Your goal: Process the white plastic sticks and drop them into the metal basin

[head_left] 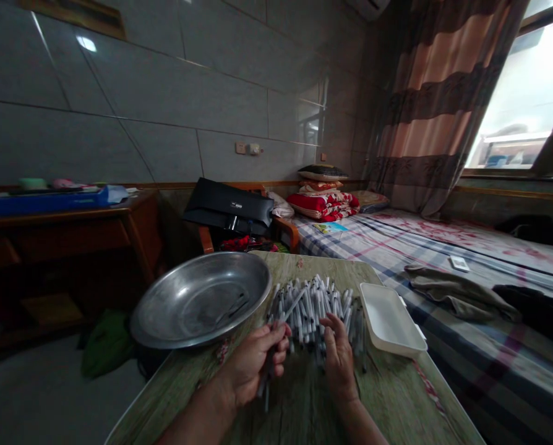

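- The left hand [251,364] is closed round a small bundle of pens [264,392], whose tips stick out below the fist.
- The right hand [339,355] lies on the near edge of the pile of pens [311,303], fingers reaching in; I cannot tell whether they pinch one.
- The pile sits mid-worktop [397,408], between a steel basin [201,300] and a white tray [388,318].
- Judgement: keeping the bundle's pens parallel and the grip firm should stop them from fanning out, and lifting single pens from the pile's edge should disturb it least.
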{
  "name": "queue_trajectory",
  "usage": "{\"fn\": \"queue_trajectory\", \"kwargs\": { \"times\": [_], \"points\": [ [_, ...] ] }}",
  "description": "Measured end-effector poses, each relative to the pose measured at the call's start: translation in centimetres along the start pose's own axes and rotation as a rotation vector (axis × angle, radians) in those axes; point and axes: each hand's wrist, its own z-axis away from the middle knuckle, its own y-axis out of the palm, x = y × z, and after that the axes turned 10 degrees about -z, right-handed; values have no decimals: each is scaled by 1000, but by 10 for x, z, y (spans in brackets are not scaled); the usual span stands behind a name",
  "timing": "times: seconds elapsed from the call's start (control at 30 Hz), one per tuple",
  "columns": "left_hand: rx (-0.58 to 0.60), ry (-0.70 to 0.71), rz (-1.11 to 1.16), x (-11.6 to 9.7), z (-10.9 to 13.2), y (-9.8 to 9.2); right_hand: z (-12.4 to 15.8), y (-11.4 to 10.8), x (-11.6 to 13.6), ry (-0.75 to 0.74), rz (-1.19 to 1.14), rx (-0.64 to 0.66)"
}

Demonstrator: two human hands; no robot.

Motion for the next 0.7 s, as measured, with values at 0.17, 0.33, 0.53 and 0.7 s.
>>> {"fn": "queue_trajectory", "kwargs": {
  "times": [0.17, 0.33, 0.53, 0.7],
  "points": [
    [-165, 239, -556, -74, 3, -50, -2, -1, -2, 66, -11, -14],
    [-446, 102, -1097, -115, -28, -103, -6, -6, -4, 54, 9, -77],
    [-545, -94, -1289, -107, -56, -135, -8, -7, -12, 63, 18, -90],
    [-564, -81, -1444, -95, -64, -138, -8, -6, -15, 52, 10, -91]
  ]
}}
